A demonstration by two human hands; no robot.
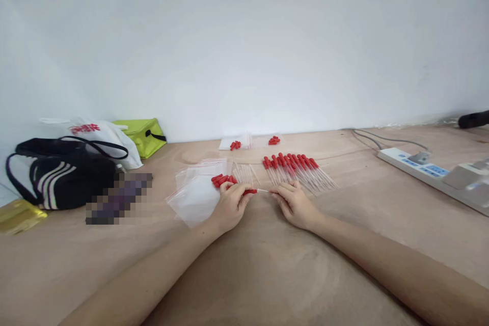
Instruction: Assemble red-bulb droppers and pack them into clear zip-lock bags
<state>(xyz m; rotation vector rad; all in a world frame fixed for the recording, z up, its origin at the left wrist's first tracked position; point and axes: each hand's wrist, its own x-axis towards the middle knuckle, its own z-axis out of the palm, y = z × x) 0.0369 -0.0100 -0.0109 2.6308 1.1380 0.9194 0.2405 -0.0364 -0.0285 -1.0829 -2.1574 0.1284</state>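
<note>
1. Head view, my remote feed: left hand (229, 208), grip pinching one red cap (251, 191).
2. Right hand (295, 207), grip pinching a clear tube (263, 191); I see cap and tube meeting over the desk (248, 275).
3. Capped tubes (292, 164), beyond right hand.
4. Loose caps (220, 180), plastic bags (196, 194), near left hand.

Two hands (230, 207); three loose red-cap clusters (220, 180); over ten capped tubes (289, 162); one power strip (431, 172); one black bag (82, 175).

Both forearms (175, 265) are bare (a small spot (204, 233) marks the left).
</note>
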